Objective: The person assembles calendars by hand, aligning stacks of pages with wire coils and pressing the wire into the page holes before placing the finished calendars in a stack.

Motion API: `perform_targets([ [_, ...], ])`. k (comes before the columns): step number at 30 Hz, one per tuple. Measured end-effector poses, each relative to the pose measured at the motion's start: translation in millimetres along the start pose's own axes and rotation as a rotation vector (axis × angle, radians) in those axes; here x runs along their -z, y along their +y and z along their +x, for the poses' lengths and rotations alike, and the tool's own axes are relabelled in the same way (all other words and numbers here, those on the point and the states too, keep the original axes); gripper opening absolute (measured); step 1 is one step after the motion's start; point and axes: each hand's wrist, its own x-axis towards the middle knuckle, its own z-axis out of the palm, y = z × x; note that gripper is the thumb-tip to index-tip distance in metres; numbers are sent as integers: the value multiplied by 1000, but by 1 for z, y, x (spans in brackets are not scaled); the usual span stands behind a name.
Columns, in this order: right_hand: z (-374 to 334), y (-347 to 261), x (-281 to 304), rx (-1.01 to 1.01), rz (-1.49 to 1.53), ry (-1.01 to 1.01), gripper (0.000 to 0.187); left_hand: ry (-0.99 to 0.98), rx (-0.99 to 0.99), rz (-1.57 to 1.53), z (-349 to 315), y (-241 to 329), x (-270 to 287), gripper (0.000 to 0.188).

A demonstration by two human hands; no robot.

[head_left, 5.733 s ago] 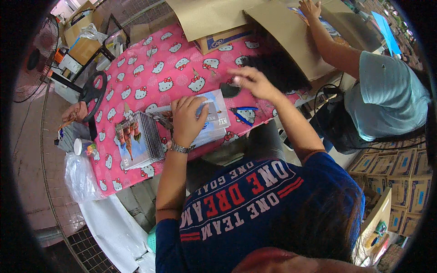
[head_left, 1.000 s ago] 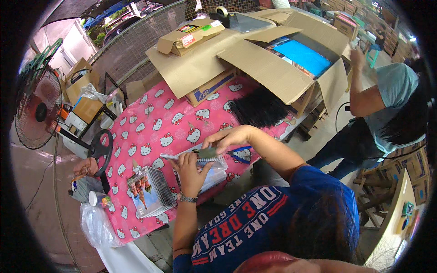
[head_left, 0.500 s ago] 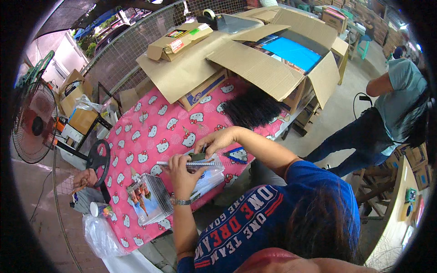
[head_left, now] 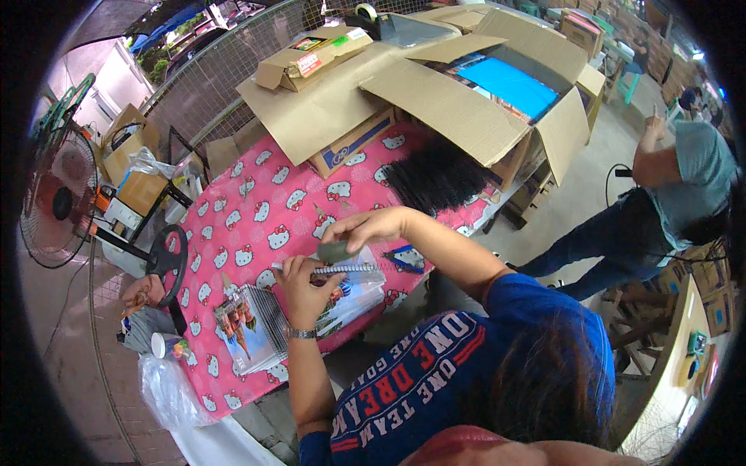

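Observation:
My left hand (head_left: 301,297), with a metal watch at its wrist, pinches a spiral notebook (head_left: 317,273) near its bound edge. Clear wire-like coil (head_left: 373,267) runs along that edge and sticks out past it to the right. Just above the binding, my right hand (head_left: 371,228) holds a dark green rounded object (head_left: 337,251) whose kind I cannot make out. Beneath both hands lies a stack of picture-covered notebooks (head_left: 353,299). Blue-handled pliers (head_left: 406,259) rest to the right of the coil.
Another notebook stack (head_left: 252,326) lies left on the pink cloth (head_left: 233,210). Black coils (head_left: 435,175) are heaped beside an open carton (head_left: 458,109). A fan (head_left: 62,202), a white cup (head_left: 165,345) and a plastic bag (head_left: 167,392) line the left side. A person (head_left: 660,179) stands at right.
My right hand has lifted a little off the binding, its fingers straighter, so more of the green object shows. My left hand stays on the notebook. The person at right has raised a hand.

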Motion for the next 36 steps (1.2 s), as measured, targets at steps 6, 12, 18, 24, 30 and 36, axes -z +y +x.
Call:
perform_targets([
  [6,7,10,10,-83,-301,93,55,48,35,-80,1,-2,-3,49],
  [12,11,3,6,-122,-247,82,51,-22,24,-96,5,-4,6,47],
  [18,12,3,4,-145,-130,75,53,-4,103,-191,4,0,8,42],
  [24,18,2,7,-108,-260,46,54,-9,127,-260,0,-4,12,39],
  [30,28,4,10,-86,-110,57,47,35,53,-246,-3,-28,13,34],
  [36,38,4,7,-63,65,-33,47,8,168,-312,-5,-28,12,34],
])
